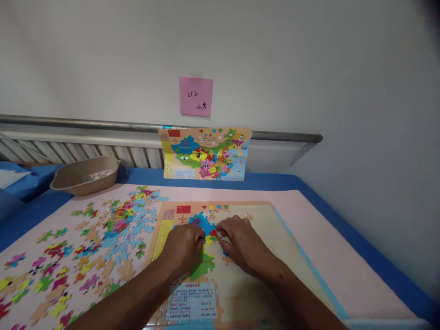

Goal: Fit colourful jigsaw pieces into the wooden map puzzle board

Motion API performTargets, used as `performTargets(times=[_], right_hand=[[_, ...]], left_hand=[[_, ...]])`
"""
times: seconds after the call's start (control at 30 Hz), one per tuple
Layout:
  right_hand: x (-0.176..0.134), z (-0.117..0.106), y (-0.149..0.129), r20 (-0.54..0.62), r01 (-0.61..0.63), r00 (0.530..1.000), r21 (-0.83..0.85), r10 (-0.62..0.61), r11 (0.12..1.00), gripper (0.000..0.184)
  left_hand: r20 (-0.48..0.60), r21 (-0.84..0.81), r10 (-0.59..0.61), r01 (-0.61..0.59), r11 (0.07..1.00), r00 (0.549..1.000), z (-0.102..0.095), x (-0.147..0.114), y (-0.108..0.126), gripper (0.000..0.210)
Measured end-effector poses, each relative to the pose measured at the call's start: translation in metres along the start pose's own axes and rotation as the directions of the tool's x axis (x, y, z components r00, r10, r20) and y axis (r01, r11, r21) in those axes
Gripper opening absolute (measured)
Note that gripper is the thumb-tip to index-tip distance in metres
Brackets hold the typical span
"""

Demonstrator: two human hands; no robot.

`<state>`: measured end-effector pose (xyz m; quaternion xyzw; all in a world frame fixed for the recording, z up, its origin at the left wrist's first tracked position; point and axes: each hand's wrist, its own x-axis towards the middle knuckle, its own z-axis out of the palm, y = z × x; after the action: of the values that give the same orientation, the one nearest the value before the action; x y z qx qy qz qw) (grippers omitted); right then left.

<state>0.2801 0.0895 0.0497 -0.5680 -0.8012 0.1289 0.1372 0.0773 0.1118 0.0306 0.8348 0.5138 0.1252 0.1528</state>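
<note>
A partly assembled map jigsaw puzzle (202,268) lies in its tray (254,284), with joined pieces along the left side and top. My left hand (185,240) rests on the blue and green part, its fingers curled and their tips hidden. Just right of it, my right hand (240,240) is closed, with thumb and fingers bent around a red puzzle piece (214,233) at the edge of the joined area. Under the right hand, a small blue and orange piece (226,259) shows on the tray.
Many loose puzzle pieces (120,224) are spread over the pink sheet (330,238) at left. A beige basin (85,176) with some pieces stands at the back left. A printed reference map (206,156) leans below the metal rail (288,137). A pink note (195,96) is on the wall.
</note>
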Motion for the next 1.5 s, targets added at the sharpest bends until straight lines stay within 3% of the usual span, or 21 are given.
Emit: performTargets(times=[0.57, 0.97, 1.5], right_hand=[[0.0, -0.002, 0.008, 0.008, -0.025, 1.0, 0.084, 0.024, 0.996, 0.008], [0.0, 0.006, 0.002, -0.036, 0.045, 0.998, -0.075, -0.048, 0.996, 0.01], [0.001, 0.001, 0.001, -0.018, -0.023, 1.0, -0.117, 0.021, 0.993, 0.008]], left_hand=[[-0.032, -0.012, 0.02, -0.02, 1.0, 0.999, 0.003, 0.0, -0.003, 0.021], [-0.002, -0.005, -0.003, 0.003, 1.0, 1.0, 0.001, 0.001, -0.001, 0.021], [-0.011, -0.007, -0.003, 0.003, 1.0, 1.0, 0.002, 0.0, -0.002, 0.022]])
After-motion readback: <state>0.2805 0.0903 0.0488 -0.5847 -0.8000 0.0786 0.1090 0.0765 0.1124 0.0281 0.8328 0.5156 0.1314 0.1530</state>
